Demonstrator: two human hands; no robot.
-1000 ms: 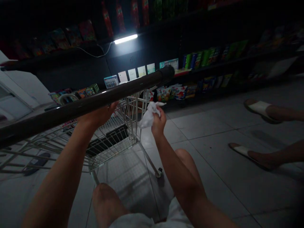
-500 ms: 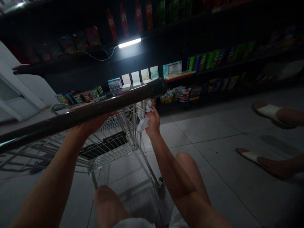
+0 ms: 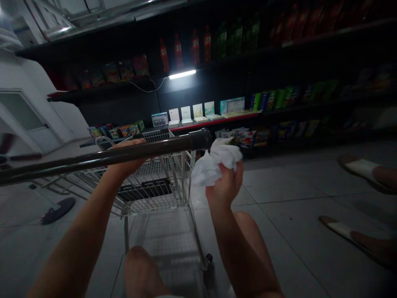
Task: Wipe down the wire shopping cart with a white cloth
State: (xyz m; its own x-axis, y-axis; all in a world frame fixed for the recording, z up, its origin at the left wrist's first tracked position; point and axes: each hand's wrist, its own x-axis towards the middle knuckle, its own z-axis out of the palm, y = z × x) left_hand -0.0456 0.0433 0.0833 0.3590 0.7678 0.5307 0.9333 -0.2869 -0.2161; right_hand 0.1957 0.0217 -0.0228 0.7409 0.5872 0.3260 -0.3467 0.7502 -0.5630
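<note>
A wire shopping cart (image 3: 155,188) stands in front of me, its dark handle bar (image 3: 102,156) running across the view at a slant. My left hand (image 3: 125,159) is wrapped over that bar from behind. My right hand (image 3: 225,186) is closed on a crumpled white cloth (image 3: 215,163), held just off the bar's right end cap (image 3: 201,138). My bare knees show at the bottom of the frame.
Dark store shelves (image 3: 248,116) with bottles, packets and boxes run along the back, lit by one tube lamp (image 3: 182,74). Another person's feet in white sandals (image 3: 359,167) rest on the tiled floor at right. A dark sandal (image 3: 57,209) lies at left.
My right hand pulled the cloth back from the cart's side frame and raised it beside the bar's end. The view tilted upward; my left hand stayed on the bar.
</note>
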